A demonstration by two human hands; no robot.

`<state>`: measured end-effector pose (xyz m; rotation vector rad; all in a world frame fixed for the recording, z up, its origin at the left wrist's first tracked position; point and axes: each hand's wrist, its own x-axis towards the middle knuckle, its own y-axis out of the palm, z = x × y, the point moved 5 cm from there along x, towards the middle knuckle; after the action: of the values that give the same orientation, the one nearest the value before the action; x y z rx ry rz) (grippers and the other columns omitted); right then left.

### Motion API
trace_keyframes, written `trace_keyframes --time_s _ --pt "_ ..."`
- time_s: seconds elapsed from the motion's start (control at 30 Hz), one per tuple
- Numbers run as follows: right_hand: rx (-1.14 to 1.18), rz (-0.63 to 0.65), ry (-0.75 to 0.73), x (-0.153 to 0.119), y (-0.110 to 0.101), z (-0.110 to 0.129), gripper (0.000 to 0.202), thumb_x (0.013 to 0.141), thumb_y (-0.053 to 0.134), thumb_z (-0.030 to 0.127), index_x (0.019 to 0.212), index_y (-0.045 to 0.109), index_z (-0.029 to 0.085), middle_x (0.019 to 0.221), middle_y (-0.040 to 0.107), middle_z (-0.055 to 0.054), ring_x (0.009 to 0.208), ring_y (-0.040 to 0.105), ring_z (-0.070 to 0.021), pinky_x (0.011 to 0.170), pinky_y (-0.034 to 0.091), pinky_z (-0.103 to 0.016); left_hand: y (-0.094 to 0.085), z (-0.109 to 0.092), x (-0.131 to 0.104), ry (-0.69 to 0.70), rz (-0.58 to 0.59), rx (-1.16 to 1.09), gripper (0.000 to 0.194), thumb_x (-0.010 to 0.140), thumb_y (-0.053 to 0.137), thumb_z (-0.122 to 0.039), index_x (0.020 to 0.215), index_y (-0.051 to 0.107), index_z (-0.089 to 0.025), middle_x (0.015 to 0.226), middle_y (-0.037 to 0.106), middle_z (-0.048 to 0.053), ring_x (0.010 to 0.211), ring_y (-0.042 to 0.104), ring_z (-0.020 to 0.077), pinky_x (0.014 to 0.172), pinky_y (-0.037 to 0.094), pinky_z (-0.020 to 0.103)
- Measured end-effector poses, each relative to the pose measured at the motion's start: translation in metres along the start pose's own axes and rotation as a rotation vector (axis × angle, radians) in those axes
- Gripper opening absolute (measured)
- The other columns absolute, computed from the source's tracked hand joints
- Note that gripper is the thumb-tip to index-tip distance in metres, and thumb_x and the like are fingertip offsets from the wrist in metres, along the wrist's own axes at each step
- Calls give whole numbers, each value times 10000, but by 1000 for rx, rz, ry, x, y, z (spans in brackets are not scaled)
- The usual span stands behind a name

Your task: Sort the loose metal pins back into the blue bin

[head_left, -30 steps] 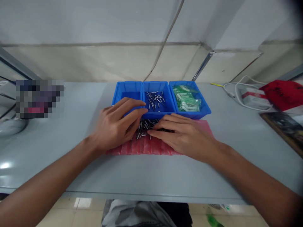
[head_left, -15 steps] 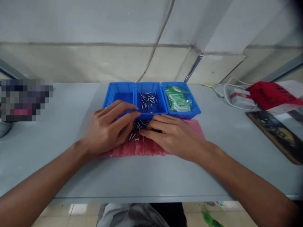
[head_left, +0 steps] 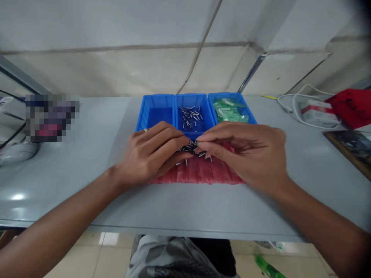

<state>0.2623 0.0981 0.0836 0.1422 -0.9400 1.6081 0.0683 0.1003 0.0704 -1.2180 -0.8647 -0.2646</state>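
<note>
My left hand [head_left: 150,156] and my right hand [head_left: 249,154] meet over a small heap of metal pins [head_left: 191,148] lying on a pink plastic sheet [head_left: 199,174]. The fingertips of both hands press in on the heap from either side. My right hand is raised on its fingertips, and a few pins stick out below them. Behind the hands stands a row of blue bins: the left bin [head_left: 155,112] looks empty, the middle bin [head_left: 191,116] holds several more pins, the right bin [head_left: 232,110] holds green packets.
The grey table [head_left: 87,154] runs to a front edge near me. At the right lie a white cable [head_left: 292,106], a small box [head_left: 315,112], a red sheet [head_left: 350,106] and a dark board [head_left: 353,148]. A blurred patch [head_left: 50,117] sits at the left.
My right hand has lifted from lying flat onto its fingertips and closed in on the pins. My left hand's fingers have curled toward the heap. The view has shifted slightly.
</note>
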Motion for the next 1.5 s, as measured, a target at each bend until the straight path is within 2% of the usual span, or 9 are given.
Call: trace_keyframes --time_s 0.17,0.33,0.53,0.83,0.93,1.03,1.17,1.3,1.5 --pt "269 19 120 -2 5 0 113 875 791 181 910 789 288 839 786 28 695 743 -156 632 659 -332 -7 -2 4 9 -25 15 141 911 692 -132 1045 671 -168 969 760 74 925 729 213 748 612 325" --pt "340 -76 235 -4 6 -6 162 828 830 143 887 796 290 787 782 31 635 742 -163 601 680 -331 -13 -2 3 -36 -112 -7 215 893 737 -168 1086 643 -159 1094 747 113 953 726 220 773 607 348" --pt "397 -131 233 -7 7 -7 135 809 859 176 874 791 273 776 779 27 618 738 -154 553 655 -300 -12 -3 0 -55 -103 3 66 957 653 -189 1022 643 -191 1051 741 87 906 714 208 713 576 344" --pt "472 -108 257 -10 9 -10 97 832 838 174 840 788 256 720 761 16 583 719 -156 486 607 -287 -10 3 1 -82 -92 -31 192 1010 572 -277 835 599 -204 874 718 52 806 684 178 652 537 321" --pt "489 -220 308 -6 2 -24 43 915 762 225 944 788 244 873 799 -23 778 783 -194 582 652 -304 -11 10 -3 -158 -119 17 229 1009 536 -229 787 584 -200 789 697 35 716 643 155 615 498 308" --pt "549 -192 336 -1 -2 -31 206 1029 600 291 1166 747 244 1125 797 -68 986 789 -232 717 687 -372 -11 13 -3 -171 -111 62 215 987 544 -185 778 593 -194 772 695 29 674 623 138 595 472 291" --pt "94 59 24 -1 0 -14 225 990 659 232 1196 750 244 1066 810 -37 870 787 -184 729 670 -333 -12 10 0 -131 -98 93 180 945 595 -155 767 590 -187 763 695 22 673 624 132 578 463 275" --pt "-551 407 -397 -15 27 -8 317 984 606 108 1273 713 180 1207 765 -98 1075 721 -261 912 634 -453 -12 9 -1 -107 -84 116 168 927 614 -157 764 587 -189 767 698 14 673 634 130 572 464 277" --pt "-588 410 -443 -18 37 -18 297 1013 541 114 1256 710 143 1137 742 -116 1046 691 -248 906 623 -428 -11 9 -2 -108 -55 147 218 932 603 -179 716 582 -197 736 696 11 640 632 131 525 447 284"
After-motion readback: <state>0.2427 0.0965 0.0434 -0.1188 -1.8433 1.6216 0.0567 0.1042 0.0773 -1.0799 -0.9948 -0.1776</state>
